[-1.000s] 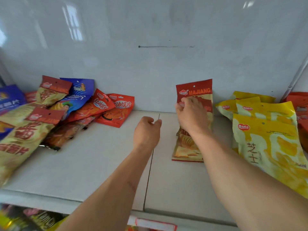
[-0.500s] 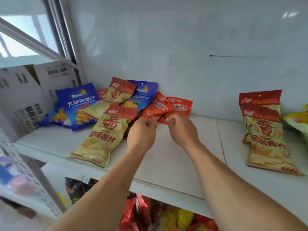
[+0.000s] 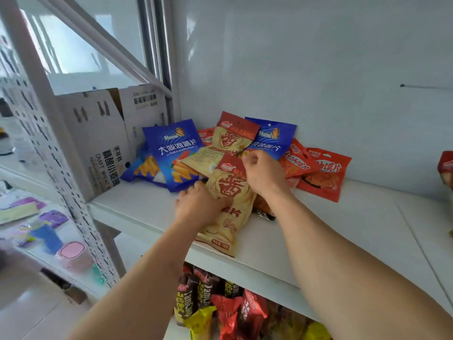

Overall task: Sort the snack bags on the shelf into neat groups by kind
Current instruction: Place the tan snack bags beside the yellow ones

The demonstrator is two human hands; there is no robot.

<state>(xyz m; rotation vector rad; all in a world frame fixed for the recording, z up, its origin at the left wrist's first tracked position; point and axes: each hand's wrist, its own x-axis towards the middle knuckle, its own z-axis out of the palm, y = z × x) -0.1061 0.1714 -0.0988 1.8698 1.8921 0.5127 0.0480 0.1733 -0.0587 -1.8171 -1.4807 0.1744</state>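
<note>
A mixed heap of snack bags lies at the left of the white shelf (image 3: pixel 343 231). In front is a tan bag with a red top (image 3: pixel 228 217). My left hand (image 3: pixel 198 207) grips its left edge near the middle. My right hand (image 3: pixel 263 175) pinches its upper right corner. A second tan bag (image 3: pixel 230 141) leans behind it, between two blue chip bags (image 3: pixel 176 153) (image 3: pixel 272 141). Two orange-red bags (image 3: pixel 323 173) lie to the right of the heap. A dark bag (image 3: pixel 263 212) pokes out from under the tan one.
A white cardboard box (image 3: pixel 98 138) stands left of the heap against the perforated rack post (image 3: pixel 61 182). Another red-topped bag (image 3: pixel 446 170) shows at the right edge. Several dark, red and yellow bags (image 3: pixel 220 305) fill the shelf below. A pink container (image 3: pixel 73 257) sits on the neighbouring rack.
My view swung left from the sorted bags to the mixed heap. Both hands moved onto the front tan bag and took hold of it.
</note>
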